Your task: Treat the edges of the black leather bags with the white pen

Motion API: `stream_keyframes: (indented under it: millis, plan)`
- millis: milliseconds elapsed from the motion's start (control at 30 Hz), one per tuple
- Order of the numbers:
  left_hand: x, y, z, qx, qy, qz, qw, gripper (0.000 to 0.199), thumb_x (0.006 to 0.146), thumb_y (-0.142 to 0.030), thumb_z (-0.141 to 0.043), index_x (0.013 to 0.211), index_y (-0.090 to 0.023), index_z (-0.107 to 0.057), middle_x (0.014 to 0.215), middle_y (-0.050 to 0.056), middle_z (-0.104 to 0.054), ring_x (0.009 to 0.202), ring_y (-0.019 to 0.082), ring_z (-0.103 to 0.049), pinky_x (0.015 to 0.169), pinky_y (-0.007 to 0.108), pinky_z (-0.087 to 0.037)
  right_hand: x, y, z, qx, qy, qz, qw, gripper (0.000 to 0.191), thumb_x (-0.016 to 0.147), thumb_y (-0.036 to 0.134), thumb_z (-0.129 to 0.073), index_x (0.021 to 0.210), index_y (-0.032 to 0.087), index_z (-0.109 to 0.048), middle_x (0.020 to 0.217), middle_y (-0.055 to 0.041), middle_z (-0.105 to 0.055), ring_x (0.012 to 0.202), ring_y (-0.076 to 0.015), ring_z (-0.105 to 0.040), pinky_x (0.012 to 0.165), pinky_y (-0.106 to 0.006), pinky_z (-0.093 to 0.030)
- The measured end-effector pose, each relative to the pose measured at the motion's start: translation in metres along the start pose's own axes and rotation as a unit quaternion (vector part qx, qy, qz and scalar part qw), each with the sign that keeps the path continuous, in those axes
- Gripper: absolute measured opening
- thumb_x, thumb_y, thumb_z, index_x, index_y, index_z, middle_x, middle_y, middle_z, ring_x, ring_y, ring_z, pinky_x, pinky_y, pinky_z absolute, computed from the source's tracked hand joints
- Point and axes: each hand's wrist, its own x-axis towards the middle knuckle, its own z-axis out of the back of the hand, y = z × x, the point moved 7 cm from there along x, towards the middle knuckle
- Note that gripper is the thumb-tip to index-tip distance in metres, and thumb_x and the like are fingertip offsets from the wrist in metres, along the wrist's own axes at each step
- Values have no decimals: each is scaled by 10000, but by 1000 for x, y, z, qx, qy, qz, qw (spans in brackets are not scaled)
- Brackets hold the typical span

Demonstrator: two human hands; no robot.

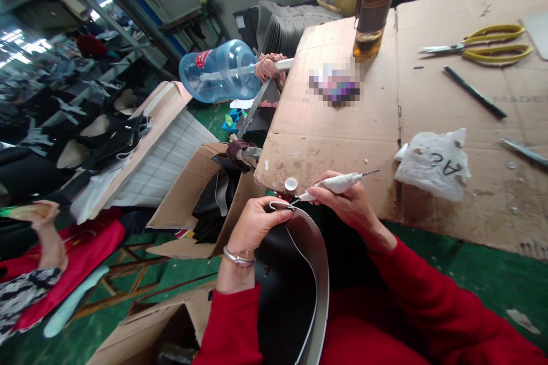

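Observation:
My left hand (257,222) pinches the top edge of a curved black leather piece (295,291) with a pale grey edge, held over my lap, where a small metal ring (280,206) sits. My right hand (345,202) grips a white pen-shaped tool (338,183) with a thin metal tip pointing right; its other end touches the ring. A silver bracelet circles my left wrist. Both sleeves are red.
A cardboard-covered table (342,125) carries yellow-handled scissors (488,45), a dark rod (475,92), a crumpled white bag (434,162), a bottle of amber liquid (373,11) and a small round cap (291,183). Cardboard boxes (188,194) and a blue water jug (220,70) stand left. Another person's arm (47,239) is at far left.

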Motion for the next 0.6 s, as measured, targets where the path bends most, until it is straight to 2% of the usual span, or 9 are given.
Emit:
stream_keyframes:
  millis: [600]
  plan:
    - [-3, 2, 0, -5, -1, -16, 1000, 181, 731, -310, -845, 836, -164, -819, 860, 64, -785, 822, 215, -683, 784, 292, -492, 1, -1, -3, -31, 23, -3, 999, 394, 962, 467, -682, 713, 162, -708, 712, -31, -649, 595, -148, -607, 529, -262, -435]
